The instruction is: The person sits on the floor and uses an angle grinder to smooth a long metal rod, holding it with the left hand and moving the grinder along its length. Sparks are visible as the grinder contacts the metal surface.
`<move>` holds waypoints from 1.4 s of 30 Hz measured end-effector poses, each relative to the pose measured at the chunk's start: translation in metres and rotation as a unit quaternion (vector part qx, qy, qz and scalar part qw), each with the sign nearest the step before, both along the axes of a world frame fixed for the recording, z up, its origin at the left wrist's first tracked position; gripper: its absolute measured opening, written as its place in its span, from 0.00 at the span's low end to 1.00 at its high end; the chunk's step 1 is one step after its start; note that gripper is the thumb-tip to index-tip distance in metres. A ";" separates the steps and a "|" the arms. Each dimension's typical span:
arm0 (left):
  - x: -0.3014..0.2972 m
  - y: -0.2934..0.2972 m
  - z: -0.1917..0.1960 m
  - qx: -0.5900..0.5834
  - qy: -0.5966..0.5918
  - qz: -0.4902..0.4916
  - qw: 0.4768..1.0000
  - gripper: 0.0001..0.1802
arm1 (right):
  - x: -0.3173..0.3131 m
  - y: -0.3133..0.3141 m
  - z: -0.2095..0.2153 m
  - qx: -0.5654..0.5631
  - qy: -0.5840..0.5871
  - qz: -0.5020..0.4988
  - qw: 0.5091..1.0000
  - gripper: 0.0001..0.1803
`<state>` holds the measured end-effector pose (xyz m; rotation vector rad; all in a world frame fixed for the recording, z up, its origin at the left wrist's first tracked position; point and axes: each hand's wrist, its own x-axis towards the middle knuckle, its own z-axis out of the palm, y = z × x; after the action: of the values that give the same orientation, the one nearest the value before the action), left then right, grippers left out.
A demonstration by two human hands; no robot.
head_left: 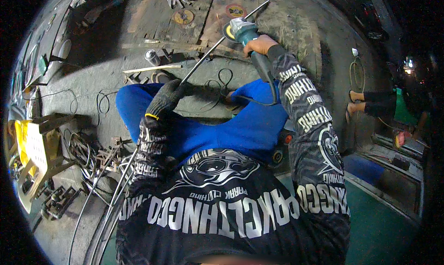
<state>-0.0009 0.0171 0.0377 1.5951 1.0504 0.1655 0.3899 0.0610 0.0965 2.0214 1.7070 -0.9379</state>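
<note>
My right hand (261, 45) is gripping the teal body of an angle grinder (246, 34), its bare fingers curling around the casing. My left hand (164, 98), in a dark grey glove with a yellow cuff edge, is closing on a long metal rod (201, 60); I am not making out each finger there. The rod is slanting from that glove up and to the right, its far end lying past the grinder head. The grinder's yellow disc (228, 32) is sitting right at the rod, though whether they are touching I cannot tell. A dark cord (274, 96) is trailing from the grinder towards my blue trousers (217, 135). Beyond my left hand, a spray can (151, 58) is standing near a pale strip (152, 68) on the floor. Farther ahead, a yellowish disc (182, 17) and a reddish disc (236, 10) are lying on worn boards (296, 29). To my left, a heap of metal parts (58, 202) is resting on the floor, and well off to my right another person's foot (355, 107) is showing
</note>
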 end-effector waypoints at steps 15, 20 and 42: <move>0.010 -0.005 0.038 0.052 0.009 0.021 0.998 0.23 | 0.157 0.084 -0.028 0.041 -0.018 0.057 0.997 0.22; 0.013 -0.003 0.047 -0.016 0.005 0.072 0.997 0.20 | 0.193 0.112 -0.018 0.084 -0.001 0.157 0.984 0.12; 0.010 -0.004 0.041 0.069 0.044 0.036 0.996 0.19 | 0.196 0.121 -0.044 0.110 -0.024 0.190 0.975 0.12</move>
<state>0.0088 0.0134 0.0786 1.7018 1.1871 0.2210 0.5858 0.1816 0.0525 1.7264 2.1468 -0.5910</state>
